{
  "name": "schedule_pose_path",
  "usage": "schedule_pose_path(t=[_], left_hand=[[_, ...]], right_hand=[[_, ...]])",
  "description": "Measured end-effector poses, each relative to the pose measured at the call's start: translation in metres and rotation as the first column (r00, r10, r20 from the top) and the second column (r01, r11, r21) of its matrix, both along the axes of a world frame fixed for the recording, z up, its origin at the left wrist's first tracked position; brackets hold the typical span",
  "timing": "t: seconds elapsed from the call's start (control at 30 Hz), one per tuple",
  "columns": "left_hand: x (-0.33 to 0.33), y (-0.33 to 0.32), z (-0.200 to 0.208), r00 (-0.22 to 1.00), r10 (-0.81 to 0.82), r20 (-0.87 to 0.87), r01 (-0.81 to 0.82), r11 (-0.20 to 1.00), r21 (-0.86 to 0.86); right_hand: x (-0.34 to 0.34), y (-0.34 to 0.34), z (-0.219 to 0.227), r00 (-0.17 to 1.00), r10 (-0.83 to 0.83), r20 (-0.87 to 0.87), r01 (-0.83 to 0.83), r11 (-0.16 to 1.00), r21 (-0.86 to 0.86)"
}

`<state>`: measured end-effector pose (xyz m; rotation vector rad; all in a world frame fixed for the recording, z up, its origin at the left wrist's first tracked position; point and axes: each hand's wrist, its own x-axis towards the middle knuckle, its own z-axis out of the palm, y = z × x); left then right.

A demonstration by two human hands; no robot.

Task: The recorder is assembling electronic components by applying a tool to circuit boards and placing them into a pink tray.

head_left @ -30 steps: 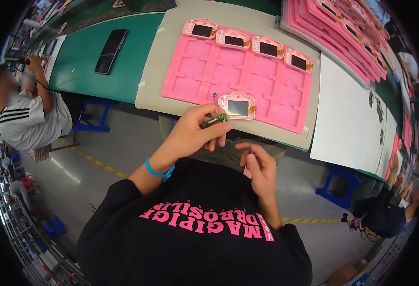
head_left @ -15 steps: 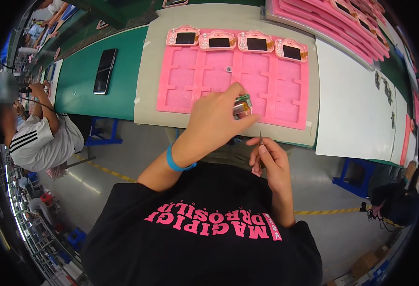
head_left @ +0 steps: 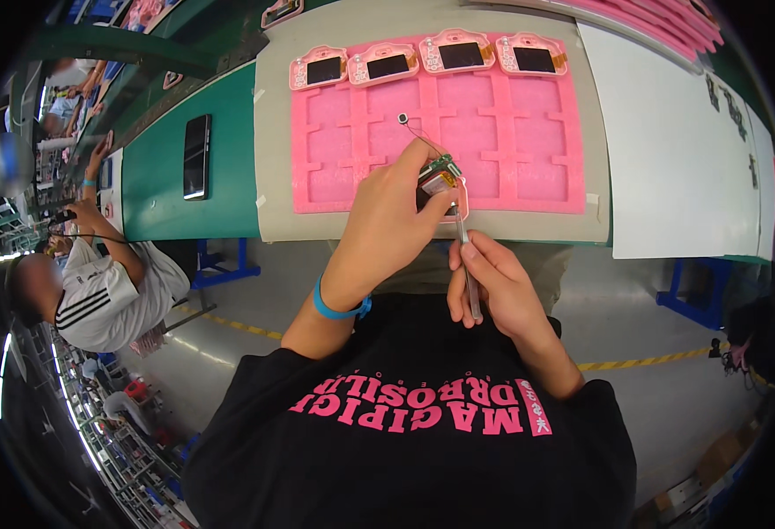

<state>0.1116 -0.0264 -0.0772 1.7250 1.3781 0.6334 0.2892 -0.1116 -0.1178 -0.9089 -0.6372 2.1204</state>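
My left hand [head_left: 386, 213], with a blue band at its wrist, grips a small electronic assembly over the pink tray's near edge. The assembly shows a green circuit board [head_left: 441, 166] and part of a pink frame [head_left: 464, 210]; my fingers cover the rest. From the board a thin wire runs to a small round dark part [head_left: 402, 118] above the tray. My right hand [head_left: 504, 284] is closed around metal tweezers [head_left: 469, 280], whose tips reach the assembly's near side. Whether the tips pinch anything is too small to tell.
A pink foam tray [head_left: 324, 196] with recesses lies on a beige mat [head_left: 273, 106]. Along its far row sit several pink camera-shaped housings [head_left: 458, 55] with dark screens. A phone [head_left: 196, 157] lies on green matting at left. White sheeting [head_left: 652, 167] covers the right. Another person [head_left: 114, 291] works at left.
The tweezers have come up from below to the assembly, and my right hand now holds them lengthwise. The small wired part has turned to show a dark face. The whole view has shifted slightly.
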Motion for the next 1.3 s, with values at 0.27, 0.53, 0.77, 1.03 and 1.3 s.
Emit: schedule_pose_path(t=[0.27, 0.53, 0.77, 1.03, 1.3], left_hand=[[-0.003, 0.000, -0.001, 1.000, 0.001, -0.008, -0.001, 1.000, 0.030], [-0.006, -0.005, 0.007, 0.997, 0.042, 0.070, -0.039, 0.998, -0.040], [-0.043, -0.016, 0.016, 0.944, 0.138, 0.300, -0.001, 0.910, -0.414], [-0.048, -0.014, 0.006, 0.933, 0.093, 0.348, 0.104, 0.855, -0.508], [-0.050, -0.013, 0.003, 0.936, 0.088, 0.342, 0.106, 0.854, -0.509]], right_hand=[[-0.006, 0.006, -0.002, 0.999, -0.034, 0.039, 0.034, 0.999, 0.012], [-0.011, 0.001, 0.000, 0.989, -0.073, 0.132, 0.069, 0.997, 0.037], [-0.014, 0.000, -0.005, 0.985, -0.087, 0.151, 0.072, 0.992, 0.106], [-0.016, -0.002, -0.003, 0.909, -0.153, 0.389, 0.030, 0.952, 0.304], [-0.020, -0.005, -0.005, 0.761, -0.275, 0.588, -0.043, 0.883, 0.468]])
